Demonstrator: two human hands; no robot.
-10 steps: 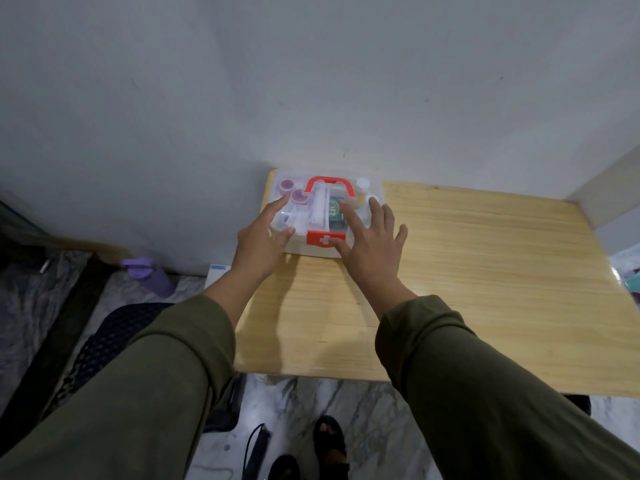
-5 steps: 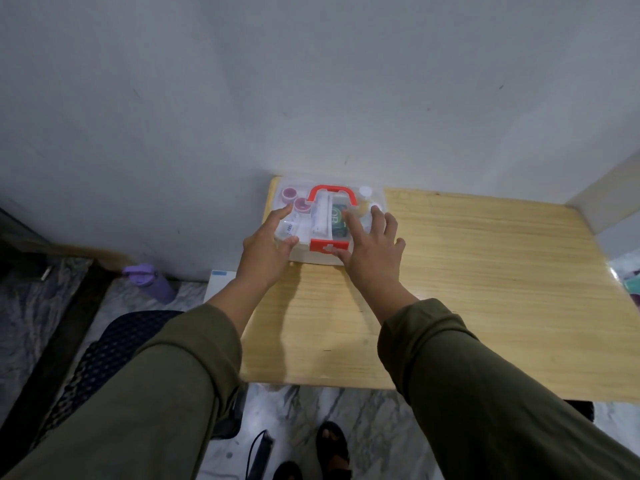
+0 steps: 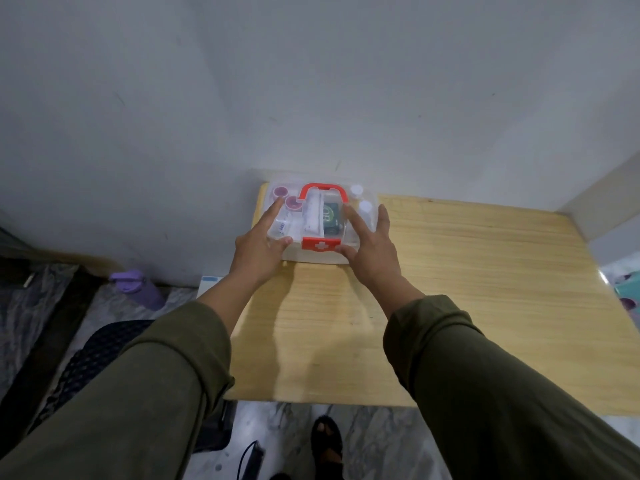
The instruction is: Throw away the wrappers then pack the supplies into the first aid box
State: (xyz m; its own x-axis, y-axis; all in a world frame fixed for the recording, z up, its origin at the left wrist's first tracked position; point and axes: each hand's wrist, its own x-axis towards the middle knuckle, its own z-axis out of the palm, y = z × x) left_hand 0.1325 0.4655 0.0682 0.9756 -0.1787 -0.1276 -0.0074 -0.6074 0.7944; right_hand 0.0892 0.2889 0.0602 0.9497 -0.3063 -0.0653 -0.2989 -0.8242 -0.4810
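Head view: we see the first aid box [image 3: 313, 252], lid closed, at the far left corner of the wooden table [image 3: 467, 306] against the wall. Our left hand [image 3: 258, 249] and right hand [image 3: 372, 249] press straight, spread fingers on its clear lid, thumbs at the front edge beside the red latch [image 3: 320, 244].
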